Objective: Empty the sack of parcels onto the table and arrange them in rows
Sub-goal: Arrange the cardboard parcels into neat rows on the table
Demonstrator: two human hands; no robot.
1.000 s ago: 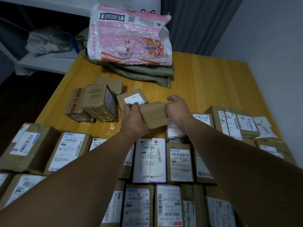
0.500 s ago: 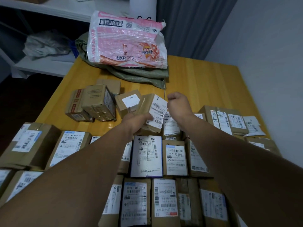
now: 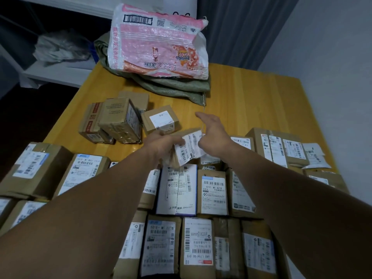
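Both bare forearms reach forward from the near edge, converging on the near side of the pink sack [image 3: 159, 41], which lies on a folded green sack [image 3: 181, 86] at the far end of the wooden counter [image 3: 251, 101].

The left grip [image 3: 161, 147] is clenched around a small parcel [image 3: 188, 151]. Its fingers are curled over the parcel's left end and its knuckles face up. The parcel is held tilted above the counter, its white barcode label facing up and toward the camera.

The right grip [image 3: 214, 135] is released. Its index finger [image 3: 201, 116] points straight toward the sack, and its thumb hangs down just beside the parcel's right edge. Whether the thumb touches the parcel cannot be told.

Nearer than the sack, on its left side, a loose cluster of boxes [image 3: 118, 121] stands on the counter, with a small labelled box [image 3: 161, 120] beside it. Farther still from the sack, beneath the arms, labelled parcels lie in rows [image 3: 213, 190], packed edge to edge with their labels up.
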